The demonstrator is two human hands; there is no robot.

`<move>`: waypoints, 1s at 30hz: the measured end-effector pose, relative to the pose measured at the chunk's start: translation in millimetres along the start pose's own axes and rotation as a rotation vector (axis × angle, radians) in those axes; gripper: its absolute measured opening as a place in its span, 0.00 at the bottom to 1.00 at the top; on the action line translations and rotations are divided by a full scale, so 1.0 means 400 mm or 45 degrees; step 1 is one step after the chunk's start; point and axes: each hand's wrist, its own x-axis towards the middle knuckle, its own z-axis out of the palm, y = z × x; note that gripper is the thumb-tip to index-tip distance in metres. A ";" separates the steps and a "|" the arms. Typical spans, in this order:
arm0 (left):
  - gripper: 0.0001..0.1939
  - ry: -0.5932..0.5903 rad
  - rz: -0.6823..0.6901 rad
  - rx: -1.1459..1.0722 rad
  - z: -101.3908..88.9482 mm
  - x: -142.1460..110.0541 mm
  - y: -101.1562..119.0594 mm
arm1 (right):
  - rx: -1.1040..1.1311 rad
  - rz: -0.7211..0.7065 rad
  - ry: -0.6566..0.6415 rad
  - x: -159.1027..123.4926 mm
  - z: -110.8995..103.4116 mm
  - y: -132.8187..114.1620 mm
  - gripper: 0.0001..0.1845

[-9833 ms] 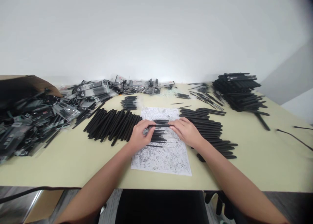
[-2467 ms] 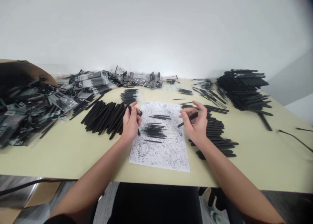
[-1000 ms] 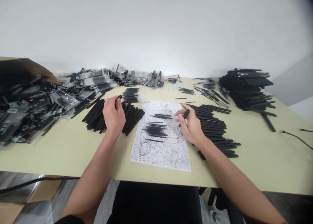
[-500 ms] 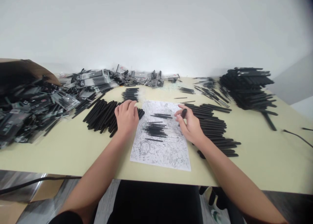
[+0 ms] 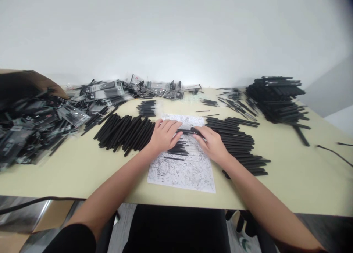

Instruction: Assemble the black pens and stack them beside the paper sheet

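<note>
A sheet of white paper [image 5: 182, 175] covered in scribbles lies in front of me, with a bundle of slim black pen refills [image 5: 178, 149] on it. Over its upper part, my left hand [image 5: 166, 135] pinches the end of a dark, thin stick that looks like a refill [image 5: 185, 131]. My right hand [image 5: 211, 141] holds a black pen barrel [image 5: 197, 131] between thumb and fingers, its end pointing at my left hand. Left of the paper lies a pile of black pen barrels [image 5: 124, 133]; more black barrels [image 5: 237, 142] lie in a row beside my right hand.
Packaged pens in clear sleeves [image 5: 68, 113] heap up on the left by a cardboard box [image 5: 33, 82]. A tall stack of black pens [image 5: 275, 95] stands at the back right. Small groups of thin sticks [image 5: 147, 108] lie behind the paper. A cable [image 5: 335, 153] crosses the right edge.
My left hand has moved right from the barrel pile onto the paper and closed on a thin stick. My right hand has tipped the barrel to point left, toward the other hand.
</note>
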 end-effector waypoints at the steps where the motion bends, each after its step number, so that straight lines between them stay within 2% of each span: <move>1: 0.17 0.013 0.037 -0.008 0.003 -0.002 -0.004 | -0.012 0.008 -0.025 0.001 -0.003 -0.002 0.15; 4: 0.20 0.107 0.160 0.013 0.012 -0.011 -0.019 | -0.082 0.029 -0.084 0.001 -0.007 -0.001 0.17; 7: 0.21 0.204 0.309 0.130 0.015 -0.015 -0.030 | -0.157 -0.032 -0.099 0.000 -0.002 0.008 0.20; 10: 0.16 0.266 0.459 0.284 0.015 -0.010 -0.032 | -0.195 -0.123 -0.096 -0.002 0.004 0.015 0.24; 13: 0.11 0.318 0.530 0.360 0.015 -0.005 -0.029 | -0.215 -0.180 -0.083 -0.004 0.007 0.018 0.28; 16: 0.08 0.326 0.548 0.365 0.017 -0.005 -0.028 | -0.217 -0.199 -0.085 -0.005 0.007 0.019 0.28; 21: 0.09 0.280 0.528 0.431 0.016 -0.007 -0.030 | -0.189 -0.180 -0.097 -0.004 0.001 0.014 0.22; 30: 0.08 0.265 0.402 0.515 -0.007 -0.005 -0.030 | -0.261 -0.085 -0.098 0.005 -0.021 0.007 0.13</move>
